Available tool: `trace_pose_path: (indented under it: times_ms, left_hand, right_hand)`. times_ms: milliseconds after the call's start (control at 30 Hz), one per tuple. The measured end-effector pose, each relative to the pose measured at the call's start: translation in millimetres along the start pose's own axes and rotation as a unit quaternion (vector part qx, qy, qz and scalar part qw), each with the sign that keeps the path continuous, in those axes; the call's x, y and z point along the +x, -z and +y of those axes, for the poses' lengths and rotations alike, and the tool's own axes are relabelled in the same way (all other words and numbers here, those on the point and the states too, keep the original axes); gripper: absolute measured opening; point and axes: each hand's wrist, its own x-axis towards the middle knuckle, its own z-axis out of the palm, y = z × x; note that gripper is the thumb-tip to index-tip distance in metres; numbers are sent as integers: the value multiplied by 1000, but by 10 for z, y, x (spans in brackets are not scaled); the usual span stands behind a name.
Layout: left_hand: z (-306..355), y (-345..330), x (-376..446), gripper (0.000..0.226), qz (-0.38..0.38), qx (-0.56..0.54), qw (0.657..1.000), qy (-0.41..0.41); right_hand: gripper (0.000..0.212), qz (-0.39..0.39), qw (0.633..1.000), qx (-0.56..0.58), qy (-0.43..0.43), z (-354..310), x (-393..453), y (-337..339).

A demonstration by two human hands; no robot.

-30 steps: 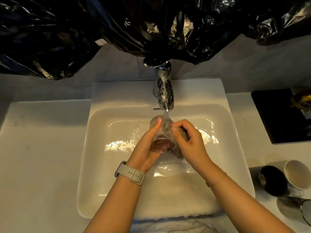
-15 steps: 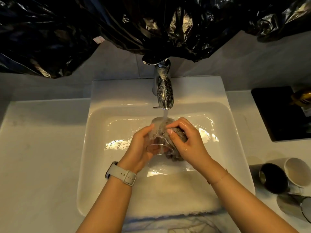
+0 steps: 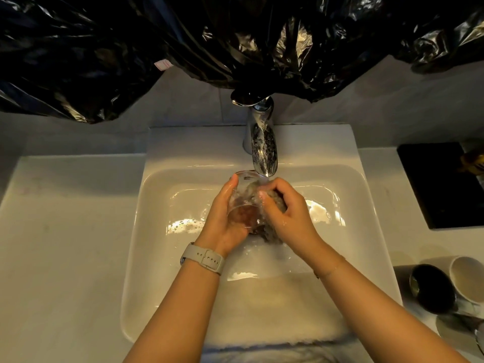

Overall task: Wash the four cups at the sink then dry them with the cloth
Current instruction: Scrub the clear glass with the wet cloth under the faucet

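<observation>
My left hand (image 3: 222,218) grips a clear glass cup (image 3: 243,203) over the white sink (image 3: 162,247), just under the chrome tap (image 3: 263,148), from which water runs. My right hand (image 3: 290,213) holds a grey scrubbing sponge (image 3: 272,231) pressed against the cup's right side. The cup is tilted, its base toward me. On the counter at the right stand a black cup (image 3: 429,289), a white cup (image 3: 468,281) and, at the frame's edge, a metal cup (image 3: 471,328).
Black plastic sheeting (image 3: 235,40) hangs above the tap. A black tray (image 3: 440,184) lies on the counter at the far right. A pale towel (image 3: 272,310) hangs over the sink's front rim. White counter (image 3: 65,244) stretches to the left.
Both hands with the cup and sponge have shifted a little back toward the tap. The cup has turned in my left hand while the sponge rubs its side.
</observation>
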Motion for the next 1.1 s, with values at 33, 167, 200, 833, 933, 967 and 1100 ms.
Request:
trace_pose_path:
  times_ms: [33,167,200,833,933,967,1100]
  left_hand:
    - [-8,-24,-11,39,0,-6,1000,2]
    - [-2,-94,-32,39,5,-36,999,1]
    - [0,-84,-22,44,0,-47,999,2]
    - [-48,-56,-120,60,56,-204,977,13]
    - [-57,-29,-160,34,19,-137,990,-28]
    - [-45,-13,-171,30,11,-111,993,-42]
    - [55,58,-236,22,-12,32,997,-67]
  right_hand:
    - [7,7,1000,7,-9,-11,81,9]
    - [13,68,994,44,-69,67,171,36]
    - [12,65,995,39,-65,97,92,41]
    - [47,38,975,81,-203,73,-236,67]
    - [49,69,960,86,-257,104,-145,39]
    - [40,67,959,79,-265,128,-111,48]
    - [17,16,971,-61,-231,203,-19,69]
